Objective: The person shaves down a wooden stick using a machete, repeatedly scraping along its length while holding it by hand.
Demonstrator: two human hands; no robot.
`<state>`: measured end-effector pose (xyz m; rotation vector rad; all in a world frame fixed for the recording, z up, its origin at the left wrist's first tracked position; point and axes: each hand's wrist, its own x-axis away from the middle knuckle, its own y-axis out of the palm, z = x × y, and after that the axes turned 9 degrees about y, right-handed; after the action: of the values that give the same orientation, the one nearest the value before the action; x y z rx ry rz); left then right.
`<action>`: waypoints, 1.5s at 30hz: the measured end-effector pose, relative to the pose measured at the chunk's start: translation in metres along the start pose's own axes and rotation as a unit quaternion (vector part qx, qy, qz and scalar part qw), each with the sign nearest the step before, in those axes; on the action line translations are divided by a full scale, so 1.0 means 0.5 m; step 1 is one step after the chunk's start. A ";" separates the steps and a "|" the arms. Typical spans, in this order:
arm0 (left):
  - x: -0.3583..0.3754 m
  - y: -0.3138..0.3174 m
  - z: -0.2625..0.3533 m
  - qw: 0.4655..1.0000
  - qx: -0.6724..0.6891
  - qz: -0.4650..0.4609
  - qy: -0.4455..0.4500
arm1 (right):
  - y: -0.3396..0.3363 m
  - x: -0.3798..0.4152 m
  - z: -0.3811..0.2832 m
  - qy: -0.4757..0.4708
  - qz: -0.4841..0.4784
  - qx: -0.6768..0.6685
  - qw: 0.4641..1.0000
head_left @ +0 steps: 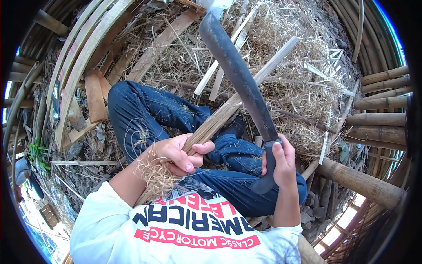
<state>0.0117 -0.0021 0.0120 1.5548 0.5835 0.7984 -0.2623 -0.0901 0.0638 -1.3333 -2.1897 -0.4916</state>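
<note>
My right hand [281,163] is wrapped round the dark handle of a machete [239,72], its broad blade pointing up and away to the left. In my left hand [180,154] lies a long split wooden strip [215,121], gripped near my lap and slanting up to the right. The blade crosses over this strip around its middle. Thin curled shavings [156,178] hang at my left wrist, beside the strip's near end. My legs [145,110] in blue jeans are folded beneath, dusted with shavings.
Shavings [303,92] cover the ground ahead. Curved wooden planks [85,57] stand at the left, with a short board [96,97] beside them. Several pale strips [211,72] lie in front. A thick bamboo pole [360,182] and bamboo walls [380,103] bound the right.
</note>
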 end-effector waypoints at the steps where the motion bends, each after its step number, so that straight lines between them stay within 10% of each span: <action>1: -0.004 0.001 0.001 1.000 0.005 0.012 -0.002 | 0.004 0.002 0.003 -0.003 0.009 0.013 1.000; 7: 0.002 -0.003 0.002 0.999 -0.008 0.030 0.010 | 0.005 -0.007 0.024 -0.047 0.053 0.137 0.988; 9: 0.002 0.001 0.004 1.000 -0.007 0.024 0.013 | 0.012 -0.010 0.027 -0.220 0.103 0.296 0.924; 16: -0.012 0.008 -0.013 0.998 -0.058 -0.004 -0.025 | 0.014 -0.013 0.058 -0.374 0.148 0.358 0.842; 31: -0.015 0.012 -0.031 0.988 -0.132 0.021 -0.080 | -0.029 -0.034 0.022 -0.347 0.236 0.584 0.695; 45: -0.009 0.030 -0.020 0.996 -0.070 0.023 -0.058 | -0.009 -0.055 0.048 -0.336 0.228 0.551 0.729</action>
<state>-0.0001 -0.0012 0.0262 1.4788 0.4000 0.7623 -0.2619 -0.0979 0.0279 -1.2647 -1.8313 1.4808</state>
